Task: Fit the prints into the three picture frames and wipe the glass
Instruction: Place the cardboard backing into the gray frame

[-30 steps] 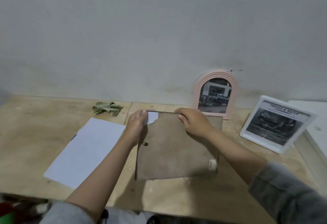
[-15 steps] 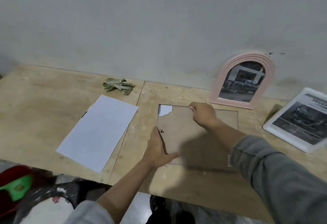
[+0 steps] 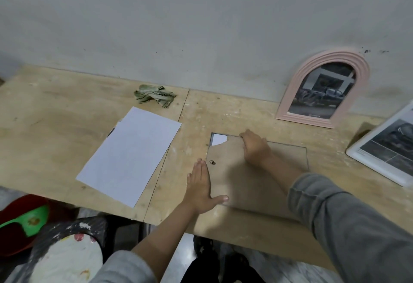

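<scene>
A frame lies face down on the wooden table (image 3: pixel 55 126), showing its brown backing board (image 3: pixel 237 182) with a broken top-left corner where white print (image 3: pixel 218 140) shows. My left hand (image 3: pixel 200 187) lies flat with straight fingers along the board's left edge, thumb across its lower edge. My right hand (image 3: pixel 254 146) curls its fingers over the board's top edge. A pink arched frame (image 3: pixel 321 88) with a print leans on the wall. A white frame (image 3: pixel 384 148) with a car print stands at the right.
A white sheet of paper (image 3: pixel 129 155) lies left of the face-down frame. A crumpled green cloth (image 3: pixel 154 97) sits near the wall. Below the table's front edge are a red and green object (image 3: pixel 20 222) and a paint-spattered round stool (image 3: pixel 67 258).
The frame, held tilted up a second ago, now lies flat. My left hand left its top corner and moved down to the left edge, flattening. The camera view shifted left.
</scene>
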The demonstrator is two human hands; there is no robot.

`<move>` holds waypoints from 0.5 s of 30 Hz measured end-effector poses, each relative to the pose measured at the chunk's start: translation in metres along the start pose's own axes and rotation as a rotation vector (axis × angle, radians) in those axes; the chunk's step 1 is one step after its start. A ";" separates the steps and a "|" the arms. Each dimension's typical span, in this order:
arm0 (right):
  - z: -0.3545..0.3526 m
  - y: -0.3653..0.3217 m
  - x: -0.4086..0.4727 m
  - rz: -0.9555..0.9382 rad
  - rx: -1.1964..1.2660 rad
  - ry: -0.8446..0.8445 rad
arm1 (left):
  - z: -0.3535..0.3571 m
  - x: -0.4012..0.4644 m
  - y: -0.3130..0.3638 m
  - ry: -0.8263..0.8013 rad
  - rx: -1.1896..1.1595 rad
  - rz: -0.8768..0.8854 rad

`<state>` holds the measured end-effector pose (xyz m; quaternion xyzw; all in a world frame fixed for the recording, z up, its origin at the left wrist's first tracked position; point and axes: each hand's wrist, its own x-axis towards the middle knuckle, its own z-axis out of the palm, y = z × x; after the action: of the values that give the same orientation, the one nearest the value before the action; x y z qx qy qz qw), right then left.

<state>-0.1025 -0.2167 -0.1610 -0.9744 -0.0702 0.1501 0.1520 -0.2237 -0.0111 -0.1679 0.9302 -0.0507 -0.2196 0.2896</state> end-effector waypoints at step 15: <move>-0.014 -0.065 0.005 -0.262 -0.414 -0.193 | 0.000 -0.006 -0.002 -0.001 0.086 0.029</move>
<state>-0.0996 -0.1588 -0.1287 -0.9486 -0.2390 0.2038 -0.0397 -0.2292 -0.0076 -0.1668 0.9408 -0.0740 -0.2136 0.2525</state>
